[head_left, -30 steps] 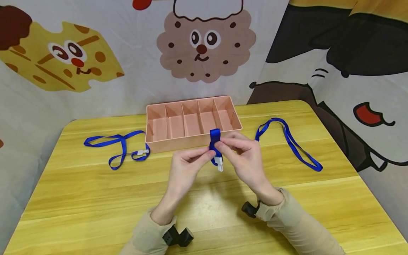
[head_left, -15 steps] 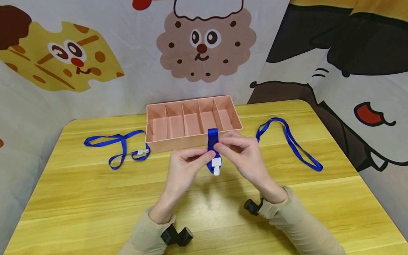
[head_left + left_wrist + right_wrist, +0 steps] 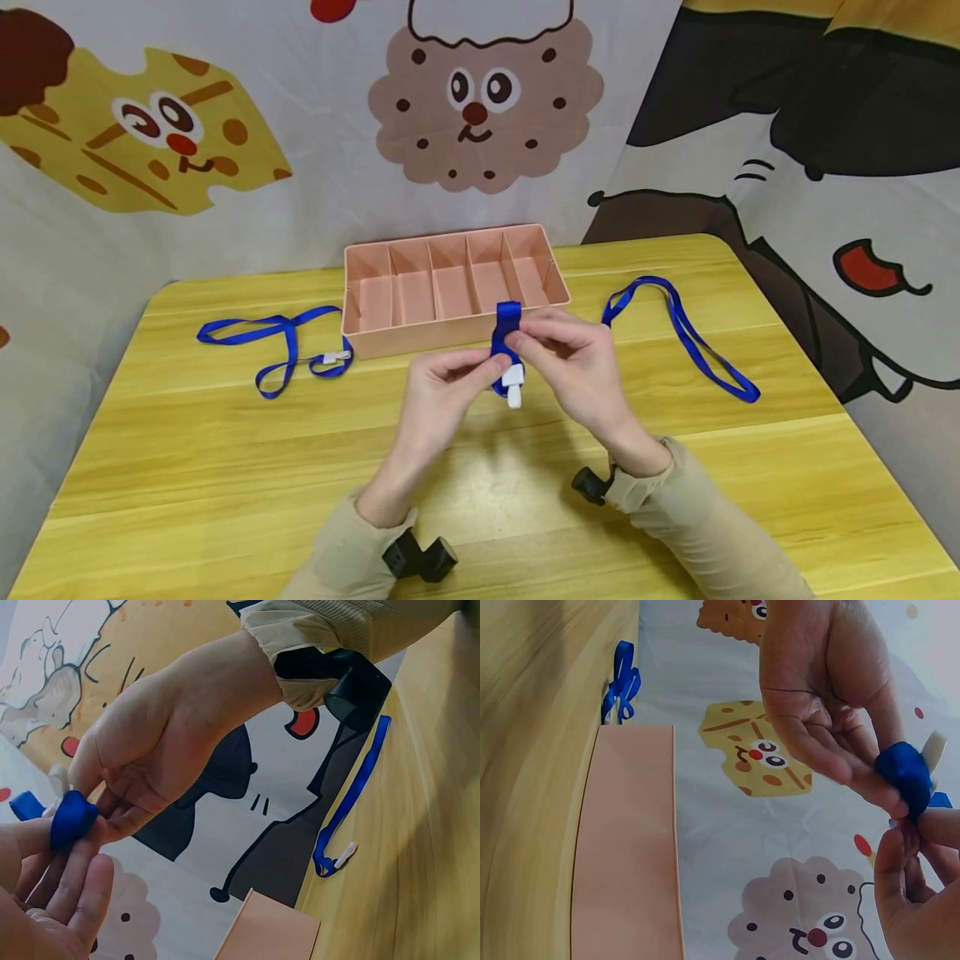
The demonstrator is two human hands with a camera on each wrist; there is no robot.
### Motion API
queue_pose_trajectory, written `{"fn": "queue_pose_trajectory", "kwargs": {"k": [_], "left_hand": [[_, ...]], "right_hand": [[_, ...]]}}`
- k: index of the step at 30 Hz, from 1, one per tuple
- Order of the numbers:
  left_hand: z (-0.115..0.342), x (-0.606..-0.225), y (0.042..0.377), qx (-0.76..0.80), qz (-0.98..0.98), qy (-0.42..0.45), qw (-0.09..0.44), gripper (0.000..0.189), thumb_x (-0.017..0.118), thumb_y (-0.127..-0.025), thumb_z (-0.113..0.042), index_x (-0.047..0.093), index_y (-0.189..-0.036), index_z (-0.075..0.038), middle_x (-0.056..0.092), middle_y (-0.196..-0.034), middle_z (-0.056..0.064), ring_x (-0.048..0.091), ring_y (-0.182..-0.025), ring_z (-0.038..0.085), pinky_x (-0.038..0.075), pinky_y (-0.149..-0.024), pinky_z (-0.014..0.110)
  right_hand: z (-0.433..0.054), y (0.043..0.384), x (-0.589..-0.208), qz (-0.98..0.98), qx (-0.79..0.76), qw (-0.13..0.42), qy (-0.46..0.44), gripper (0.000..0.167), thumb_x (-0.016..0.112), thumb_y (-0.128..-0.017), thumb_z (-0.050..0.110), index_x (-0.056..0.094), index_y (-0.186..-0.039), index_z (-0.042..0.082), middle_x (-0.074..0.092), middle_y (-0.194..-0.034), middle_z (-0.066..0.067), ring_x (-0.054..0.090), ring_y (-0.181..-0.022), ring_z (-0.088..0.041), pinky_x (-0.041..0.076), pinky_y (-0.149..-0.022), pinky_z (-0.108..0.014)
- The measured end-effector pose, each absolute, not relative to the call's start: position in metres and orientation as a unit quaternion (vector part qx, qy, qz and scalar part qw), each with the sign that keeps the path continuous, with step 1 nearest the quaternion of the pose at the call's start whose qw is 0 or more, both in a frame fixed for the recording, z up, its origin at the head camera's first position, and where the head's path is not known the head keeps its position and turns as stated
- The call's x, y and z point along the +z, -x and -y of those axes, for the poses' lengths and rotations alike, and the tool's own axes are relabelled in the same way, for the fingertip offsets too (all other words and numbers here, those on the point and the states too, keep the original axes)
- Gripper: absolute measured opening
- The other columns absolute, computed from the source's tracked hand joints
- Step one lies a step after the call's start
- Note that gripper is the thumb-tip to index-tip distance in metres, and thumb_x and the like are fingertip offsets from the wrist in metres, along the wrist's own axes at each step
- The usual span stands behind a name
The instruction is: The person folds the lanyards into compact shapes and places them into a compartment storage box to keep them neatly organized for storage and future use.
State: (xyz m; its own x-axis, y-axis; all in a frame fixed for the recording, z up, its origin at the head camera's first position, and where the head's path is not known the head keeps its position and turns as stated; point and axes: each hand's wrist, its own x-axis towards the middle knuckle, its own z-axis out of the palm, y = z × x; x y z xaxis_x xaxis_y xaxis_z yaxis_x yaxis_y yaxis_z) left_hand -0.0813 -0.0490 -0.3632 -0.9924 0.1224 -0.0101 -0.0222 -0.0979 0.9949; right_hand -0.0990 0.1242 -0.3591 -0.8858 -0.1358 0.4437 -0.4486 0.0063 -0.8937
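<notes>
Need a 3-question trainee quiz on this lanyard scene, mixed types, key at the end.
1. True or false: the left hand and the right hand both pinch the folded blue lanyard.
2. In the head view, how many compartments does the pink tray have? A) three B) five C) seven
3. Fill in: in the head view, the loose lanyard on the table left of the tray has a ____ clip.

Key: 1. True. 2. B. 3. White.
</notes>
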Motion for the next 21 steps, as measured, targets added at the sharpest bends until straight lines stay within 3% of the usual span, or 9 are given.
{"fn": "queue_pose_trajectory", "kwargs": {"k": [5,10,13,17,21], "left_hand": [[0.0509,-0.3629,0.0816,0.744,-0.666,-0.025,0.054,0.020,0.075,-0.094,-0.003,0.078,-0.110,0.009,0.080,-0.105,0.025,0.077,-0.084,0.004,0.064,-0.083,0.027],[0.0518,-0.3630,0.0821,0.745,-0.664,-0.028,0.060,0.020,0.075,-0.095,-0.002,0.077,-0.110,0.010,0.079,-0.105,0.026,0.077,-0.084,0.003,0.064,-0.082,0.026],[0.0520,-0.3627,0.0819,0.744,-0.665,-0.031,0.059,0.020,0.074,-0.095,-0.002,0.077,-0.110,0.010,0.079,-0.106,0.027,0.076,-0.084,0.003,0.064,-0.082,0.025],[0.0510,-0.3633,0.0818,0.742,-0.667,-0.030,0.052,0.020,0.074,-0.095,-0.002,0.077,-0.111,0.010,0.080,-0.104,0.026,0.076,-0.082,0.003,0.064,-0.081,0.025],[0.0491,-0.3646,0.0822,0.750,-0.659,-0.012,0.051,0.021,0.075,-0.094,-0.002,0.075,-0.113,0.009,0.083,-0.094,0.011,0.075,-0.080,0.004,0.063,-0.080,0.024]], "right_hand": [[-0.1252,0.1011,-0.3608,0.699,0.673,0.106,-0.217,0.013,0.068,-0.092,-0.015,0.072,-0.102,-0.022,0.075,-0.101,0.020,0.070,-0.091,0.000,0.060,-0.077,-0.015],[-0.1278,0.1033,-0.3622,0.691,0.683,0.089,-0.221,0.012,0.072,-0.094,-0.007,0.081,-0.101,-0.003,0.078,-0.101,0.004,0.071,-0.091,-0.003,0.062,-0.077,-0.018],[-0.1280,0.1038,-0.3625,0.689,0.687,0.084,-0.216,0.014,0.073,-0.094,-0.004,0.082,-0.099,0.006,0.078,-0.100,0.002,0.071,-0.091,-0.003,0.062,-0.077,-0.019],[-0.1269,0.1033,-0.3627,0.692,0.684,0.104,-0.206,0.013,0.073,-0.092,-0.009,0.080,-0.097,0.001,0.079,-0.099,0.008,0.072,-0.091,-0.002,0.062,-0.075,-0.019],[-0.1250,0.1027,-0.3629,0.691,0.684,0.136,-0.190,0.012,0.073,-0.089,-0.015,0.079,-0.097,-0.007,0.080,-0.098,0.011,0.073,-0.088,-0.001,0.062,-0.074,-0.018]]}}
